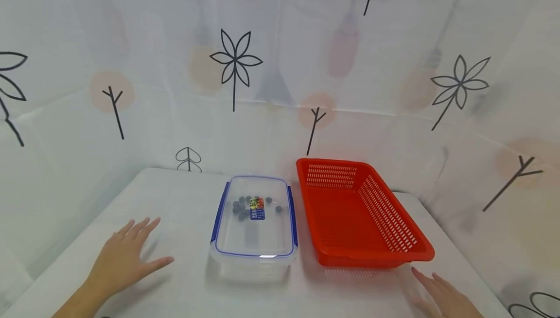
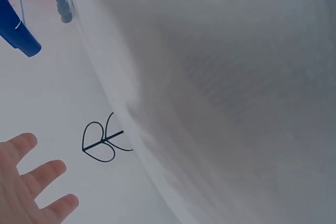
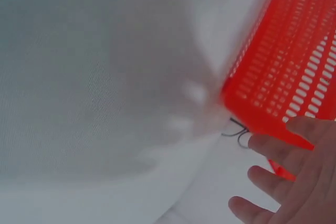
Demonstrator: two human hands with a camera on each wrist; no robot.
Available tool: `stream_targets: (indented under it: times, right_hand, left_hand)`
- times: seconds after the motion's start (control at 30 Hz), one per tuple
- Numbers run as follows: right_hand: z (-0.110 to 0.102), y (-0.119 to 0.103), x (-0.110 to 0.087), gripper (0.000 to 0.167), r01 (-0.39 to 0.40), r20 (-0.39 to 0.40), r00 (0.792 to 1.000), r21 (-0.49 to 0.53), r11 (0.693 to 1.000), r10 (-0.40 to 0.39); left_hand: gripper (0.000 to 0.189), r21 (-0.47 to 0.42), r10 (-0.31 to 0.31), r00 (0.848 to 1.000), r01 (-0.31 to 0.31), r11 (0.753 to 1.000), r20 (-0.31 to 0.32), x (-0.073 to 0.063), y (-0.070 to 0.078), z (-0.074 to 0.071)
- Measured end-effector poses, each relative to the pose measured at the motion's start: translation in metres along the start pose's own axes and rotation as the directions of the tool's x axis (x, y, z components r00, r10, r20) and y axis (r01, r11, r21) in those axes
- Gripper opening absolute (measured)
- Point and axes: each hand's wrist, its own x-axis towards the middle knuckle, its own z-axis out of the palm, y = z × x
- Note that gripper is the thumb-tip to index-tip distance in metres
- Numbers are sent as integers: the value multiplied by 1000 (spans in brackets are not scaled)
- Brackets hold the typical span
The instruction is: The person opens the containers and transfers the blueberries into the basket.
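My left hand hovers over the left part of the table, fingers spread, holding nothing. To its right stands a clear plastic food container with a lidded top and blue side clips. Through the lid show several small dark round things, bunched toward the back left. A red plastic basket with slotted walls sits right of the container. My right hand is at the basket's near right corner, fingers extended, with nothing in its grasp. In the right wrist view, its fingers overlap the basket's wall.
The white table carries the container and basket side by side. Behind it and at both sides hangs a pale cloth printed with dark plant outlines and faint coloured spots. A coloured label is on the container's lid.
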Motion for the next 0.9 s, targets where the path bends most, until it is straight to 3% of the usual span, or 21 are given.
stream_targets:
  times: [0.13,0.57,0.7,0.9]
  right_hand:
    - [1,-15,-4,97,-3,3,1000,65,998,2]
    - [6,-60,-16,81,94,-31,996,243,965,-89]
    - [7,-72,-17,81,91,0,995,295,951,-96]
    - [10,-90,-17,82,122,18,990,342,932,-137]
  left_hand:
    - [94,-31,4,1000,-5,1000,-20,1,4,-2]
    - [91,-156,-39,999,34,987,-26,5,16,-2]
    - [92,-204,-61,998,59,977,-2,6,20,-4]
    - [96,-263,-119,988,142,954,100,8,30,-6]
